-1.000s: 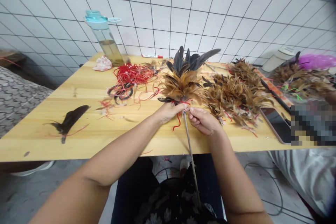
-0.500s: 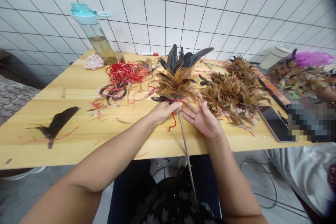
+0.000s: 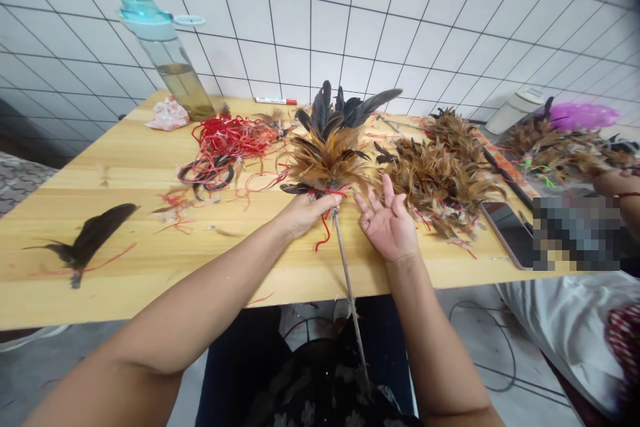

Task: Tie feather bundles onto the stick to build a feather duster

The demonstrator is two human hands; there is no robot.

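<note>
My left hand [image 3: 305,212] is closed round the base of a feather duster head [image 3: 330,147], brown feathers with dark ones on top, bound with red string [image 3: 325,230] that dangles below my fingers. The duster's thin stick [image 3: 347,293] runs down from my grip toward my lap. My right hand [image 3: 387,223] is just right of the stick, palm up, fingers spread, holding nothing. It lies next to a heap of loose brown feathers [image 3: 440,177] on the wooden table [image 3: 150,267].
A tangle of red strings [image 3: 230,140], a water bottle [image 3: 167,57], a crumpled pink tissue [image 3: 167,115] and a red marker [image 3: 274,101] lie at the back. One dark feather [image 3: 87,240] lies at left. A phone [image 3: 507,230] lies at right, near another person's arm [image 3: 620,190] and more feathers [image 3: 560,147].
My right hand has let go of the stick below the binding, opened its fingers and turned palm up. My left hand has kept its grip on the duster.
</note>
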